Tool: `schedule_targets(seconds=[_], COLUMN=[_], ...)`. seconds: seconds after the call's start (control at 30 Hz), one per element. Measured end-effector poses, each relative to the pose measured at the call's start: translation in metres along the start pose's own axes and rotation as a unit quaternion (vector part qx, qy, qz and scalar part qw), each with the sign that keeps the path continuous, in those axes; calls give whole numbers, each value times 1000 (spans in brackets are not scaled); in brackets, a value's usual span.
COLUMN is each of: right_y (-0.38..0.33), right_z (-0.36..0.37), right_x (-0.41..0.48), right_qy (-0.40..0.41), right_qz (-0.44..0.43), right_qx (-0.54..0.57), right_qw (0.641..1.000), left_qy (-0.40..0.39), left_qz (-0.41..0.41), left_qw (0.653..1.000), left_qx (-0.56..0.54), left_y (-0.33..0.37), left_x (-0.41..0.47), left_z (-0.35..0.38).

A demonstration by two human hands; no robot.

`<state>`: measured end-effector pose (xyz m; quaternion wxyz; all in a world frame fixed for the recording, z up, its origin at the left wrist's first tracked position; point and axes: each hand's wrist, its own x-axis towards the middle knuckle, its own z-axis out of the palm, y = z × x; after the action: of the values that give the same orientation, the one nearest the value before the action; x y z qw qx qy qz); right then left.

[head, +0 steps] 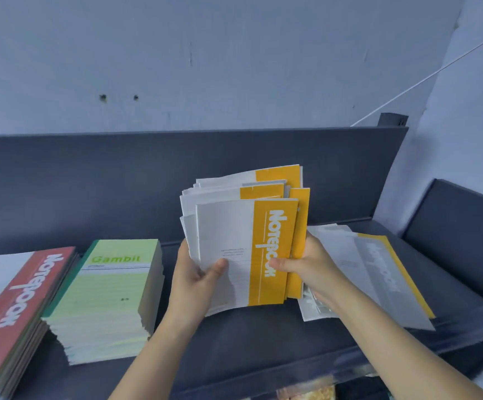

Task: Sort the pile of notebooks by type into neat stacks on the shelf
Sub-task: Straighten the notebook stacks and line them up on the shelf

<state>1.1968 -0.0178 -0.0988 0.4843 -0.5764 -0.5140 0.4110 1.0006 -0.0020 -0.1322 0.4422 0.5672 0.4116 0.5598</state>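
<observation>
I hold an uneven bundle of yellow-and-grey notebooks [243, 226] upright above the dark shelf [234, 350]. My left hand [194, 272] grips its lower left side, thumb on the front cover. My right hand [306, 264] grips the yellow spine side, thumb on the cover. A stack of green Gambit notebooks [104, 298] lies to the left. At the far left lies a stack topped by a red-and-grey notebook [12, 301]. On the right, a few loose notebooks [378, 272] with grey and yellow covers lie flat.
The shelf has a dark back panel [148, 180] and a dark side panel [459, 226] at the right. A pale wall [205, 59] rises behind. Below the shelf's front edge something yellowish [315, 392] shows on a lower level.
</observation>
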Motion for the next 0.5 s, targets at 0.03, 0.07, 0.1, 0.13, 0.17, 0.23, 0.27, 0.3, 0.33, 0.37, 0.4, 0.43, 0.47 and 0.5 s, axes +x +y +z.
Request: schedule_targets(seconds=[0.03, 0.07, 0.1, 0.13, 0.17, 0.23, 0.27, 0.3, 0.33, 0.37, 0.4, 0.43, 0.47, 0.5], right_y=[1, 2, 3, 3, 3, 4, 5, 7, 9, 10, 12, 14, 15, 15], right_z=[0, 1, 0, 0, 0, 1, 3, 5, 8, 11, 14, 15, 17, 18], right_x=[0, 1, 2, 2, 2, 0, -1, -2, -2, -3, -3, -3, -3, -3], right_qy=[-3, -6, -9, -12, -15, -18, -21, -26, -30, -36, -41, -46, -48, -49], right_qz=[7, 10, 12, 14, 15, 14, 14, 13, 13, 10, 6, 4, 3, 1], right_qx=[0, -1, -3, -6, -7, 1, 8, 12, 15, 19, 26, 34, 40, 44], right_qw=[1000, 1000, 1000, 1000, 1000, 1000, 1000, 1000, 999, 999, 999, 998, 998, 998], left_qy=[-3, -8, -16, -24, -32, -46, -51, -53, -52, -49, -47, -46, -47, -49], left_qz=[-5, -9, -10, -9, -6, -3, -4, -5, -3, 3, 12, 21, 27, 32], left_qw=[1000, 1000, 1000, 1000, 999, 999, 999, 999, 999, 999, 999, 999, 998, 998], left_qx=[2, 2, 1, -3, -2, 4, 6, 9, 12, 15, 17, 19, 22, 24], left_y=[-2, -2, -2, -3, -3, -2, -2, -1, -1, 0, 0, 2, 3, 4], left_x=[-1, -2, -2, -3, -3, -3, -4, -4, -4, -4, -3, -3, -2, -2], left_z=[-1, -1, -2, -2, -3, -5, -5, -5, -5, -5, -6, -6, -6, -6])
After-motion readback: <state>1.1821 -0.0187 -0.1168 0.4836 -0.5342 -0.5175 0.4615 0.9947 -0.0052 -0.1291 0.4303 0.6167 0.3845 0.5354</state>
